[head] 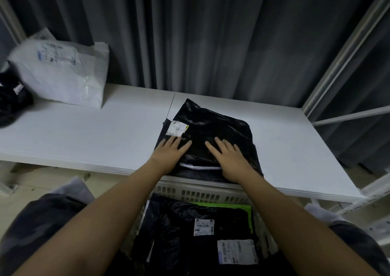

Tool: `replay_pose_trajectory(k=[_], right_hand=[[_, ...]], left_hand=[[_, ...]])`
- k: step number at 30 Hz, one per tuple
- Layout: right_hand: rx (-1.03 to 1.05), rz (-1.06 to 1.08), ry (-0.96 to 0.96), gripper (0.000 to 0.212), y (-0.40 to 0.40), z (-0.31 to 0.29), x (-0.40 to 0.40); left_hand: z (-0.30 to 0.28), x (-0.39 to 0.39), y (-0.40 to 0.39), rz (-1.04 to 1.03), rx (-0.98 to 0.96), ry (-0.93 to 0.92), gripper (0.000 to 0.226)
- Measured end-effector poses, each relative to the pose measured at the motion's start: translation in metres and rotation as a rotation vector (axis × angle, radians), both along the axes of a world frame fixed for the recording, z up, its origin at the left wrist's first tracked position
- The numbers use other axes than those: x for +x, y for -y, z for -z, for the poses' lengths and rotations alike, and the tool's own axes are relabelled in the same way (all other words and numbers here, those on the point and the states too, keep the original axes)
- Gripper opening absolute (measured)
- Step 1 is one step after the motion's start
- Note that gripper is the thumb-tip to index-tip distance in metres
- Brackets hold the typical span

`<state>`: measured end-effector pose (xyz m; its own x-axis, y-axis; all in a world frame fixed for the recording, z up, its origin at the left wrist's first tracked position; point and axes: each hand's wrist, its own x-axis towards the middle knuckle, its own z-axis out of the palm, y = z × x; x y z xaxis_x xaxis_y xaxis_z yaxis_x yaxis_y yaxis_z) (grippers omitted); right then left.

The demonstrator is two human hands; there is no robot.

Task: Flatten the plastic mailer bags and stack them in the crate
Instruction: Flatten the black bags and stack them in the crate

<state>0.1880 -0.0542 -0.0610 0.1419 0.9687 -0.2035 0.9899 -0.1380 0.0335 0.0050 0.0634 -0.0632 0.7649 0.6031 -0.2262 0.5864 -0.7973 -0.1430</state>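
Black plastic mailer bag (213,132) flat on the white table (84,136), near its front edge, overhanging that edge slightly toward the crate. White shipping label (176,128) on the bag's far-left corner. Left hand (168,153) pressed palm-down on the bag's left part, fingers straight and spread, fingertips touching the label's near edge. Right hand (230,157) pressed palm-down just right of the bag's middle, fingers likewise straight and fanned (neither grip curled round anything). A pale strip at the bag's near edge, between the two wrists.

Directly below the bag's near edge, a white slotted crate (200,193), its far wall tucked under the table's front edge. Inside the crate, a stack of black mailer bags (175,233) lying flat, two with white labels facing up, and a green sheet edge (242,209) showing along the far-right side of the stack.

Well to the far left of the bag, at the table's back, a puffy white mailer bag (63,77) leaning upright, label facing forward. Left of that, dark crumpled bags (12,102) at the table's end. Behind the table, a grey curtain (211,32); right of the bag, a white metal rack frame (341,60).
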Motion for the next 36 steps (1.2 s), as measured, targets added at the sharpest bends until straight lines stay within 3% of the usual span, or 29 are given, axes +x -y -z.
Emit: replay_pose_trajectory(k=[2, 4, 7, 10, 17, 22, 36], right_hand=[[-0.165, 0.039, -0.170, 0.093, 0.000, 0.010, 0.006], [-0.241, 0.085, -0.327, 0.088, 0.002, 0.015, 0.012], [-0.006, 0.135, -0.411, 0.070, -0.003, 0.016, 0.009], [0.268, 0.241, -0.316, 0.058, -0.022, 0.017, 0.006], [0.095, 0.313, -0.247, 0.076, -0.068, 0.035, 0.031], [0.009, 0.284, -0.259, 0.083, -0.073, 0.059, 0.037], [0.099, 0.281, -0.232, 0.081, -0.072, 0.089, 0.036]], left_hand=[[0.012, -0.003, 0.003, -0.071, -0.230, -0.049, 0.083], [0.016, -0.001, 0.005, -0.141, -0.381, 0.019, 0.077], [0.010, 0.011, 0.001, -0.194, -0.256, 0.283, 0.057], [0.010, 0.032, -0.007, -0.245, -0.153, 0.433, 0.052], [0.032, 0.068, -0.040, -0.202, -0.198, 0.213, 0.061], [0.066, 0.062, -0.043, -0.184, -0.217, 0.187, 0.061], [0.091, 0.061, -0.043, -0.172, -0.136, 0.236, 0.063]])
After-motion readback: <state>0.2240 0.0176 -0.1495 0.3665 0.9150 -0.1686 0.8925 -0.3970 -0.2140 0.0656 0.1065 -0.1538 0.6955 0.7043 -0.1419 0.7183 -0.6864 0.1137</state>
